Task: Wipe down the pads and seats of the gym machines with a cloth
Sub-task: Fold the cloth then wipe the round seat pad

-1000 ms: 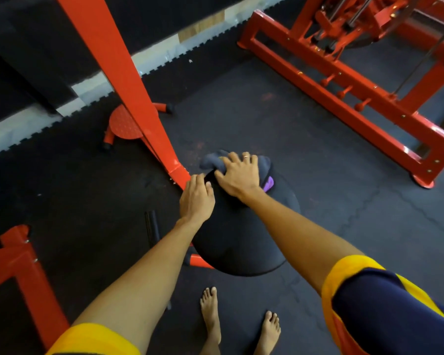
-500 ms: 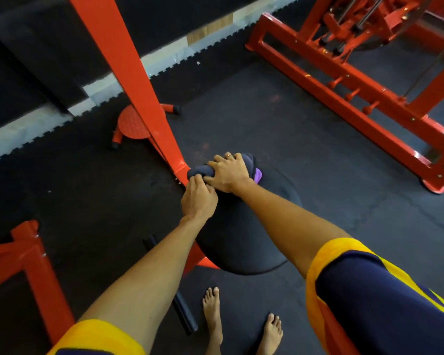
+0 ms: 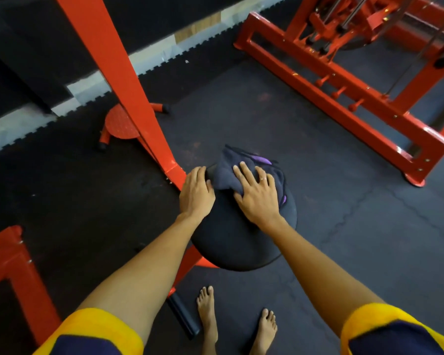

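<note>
On the far half of the round black padded seat [image 3: 231, 242], your right hand [image 3: 259, 196] is pressing flat on the bunched dark grey cloth with purple trim [image 3: 226, 172], with its fingers straight and spread apart. The cloth is lying under and just beyond those fingertips. Its crumpled length is running across the seat from left to right and spilling over the far right rim. Your left hand [image 3: 196, 196] is resting on the seat's left edge with its fingers lying close together, just beside the slanted red steel post [image 3: 118, 80]. Its thumb is sitting at the cloth's left edge, though whether it is touching is not clear. The bare near half of the seat is lying toward you, behind your right palm. The next stroke is therefore probably a pull back toward your body, led by the right hand, which is the one on the cloth. No container is showing.
</note>
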